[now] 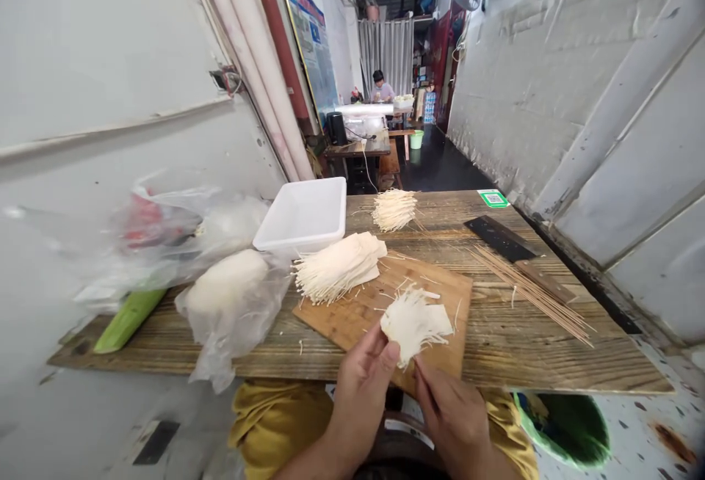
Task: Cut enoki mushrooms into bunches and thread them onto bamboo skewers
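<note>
My left hand (pixel 366 381) pinches a small bunch of enoki mushrooms (pixel 410 322) with a flat pale piece at its right side, held over a wooden cutting board (pixel 435 362). My right hand (pixel 454 410) is closed just below the bunch, on what looks like a thin bamboo skewer, mostly hidden by the fingers. A larger pile of enoki rolls with flat pale sheets (pixel 341 267) lies at the board's upper left. Behind it, a stack of enoki bunches (pixel 394 210) rests on the table, skewers sticking out to the right. Loose stems are scattered on the board.
On the wooden table (pixel 584 362), a cleaver (pixel 501 238) and loose bamboo skewers (pixel 534 296) lie right. To the left are a white plastic tub (pixel 302 212), a bagged pale lump (pixel 228 282) and a green vegetable (pixel 129 321). A green-lined bin (pixel 570 428) stands below. A person (pixel 381 87) sits far back.
</note>
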The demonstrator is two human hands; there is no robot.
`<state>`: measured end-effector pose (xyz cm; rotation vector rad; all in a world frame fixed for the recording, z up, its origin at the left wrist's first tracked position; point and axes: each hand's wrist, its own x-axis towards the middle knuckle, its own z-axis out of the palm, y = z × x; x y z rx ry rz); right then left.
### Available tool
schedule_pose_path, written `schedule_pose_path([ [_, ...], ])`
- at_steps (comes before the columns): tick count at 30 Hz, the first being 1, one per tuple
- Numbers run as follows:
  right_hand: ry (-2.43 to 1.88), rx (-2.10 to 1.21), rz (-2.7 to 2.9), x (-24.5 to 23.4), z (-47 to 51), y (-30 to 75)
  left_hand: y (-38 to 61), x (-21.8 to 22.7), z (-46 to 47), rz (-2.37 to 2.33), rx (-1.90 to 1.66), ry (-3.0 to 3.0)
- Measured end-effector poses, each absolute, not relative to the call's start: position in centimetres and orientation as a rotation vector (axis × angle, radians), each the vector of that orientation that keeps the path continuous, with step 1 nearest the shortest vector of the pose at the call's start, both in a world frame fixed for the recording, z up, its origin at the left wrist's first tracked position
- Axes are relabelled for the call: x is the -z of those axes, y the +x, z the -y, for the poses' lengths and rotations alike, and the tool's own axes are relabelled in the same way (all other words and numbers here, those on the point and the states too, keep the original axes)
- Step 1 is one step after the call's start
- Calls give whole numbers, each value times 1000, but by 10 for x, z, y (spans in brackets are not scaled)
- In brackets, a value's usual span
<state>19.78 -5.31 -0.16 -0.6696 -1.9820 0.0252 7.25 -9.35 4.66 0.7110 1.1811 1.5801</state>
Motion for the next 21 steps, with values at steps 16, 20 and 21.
schedule_pose_path([
  [16, -655, -33, 2177, 18, 58, 207, 79, -48, 80, -912, -1679, 280],
  [20, -655, -64, 2219, 20, 61, 213, 81, -49, 81, -918, -1682, 257],
  [21, -671, -68, 2233, 20, 62, 214, 81, -49, 82, -925, -1680, 261],
])
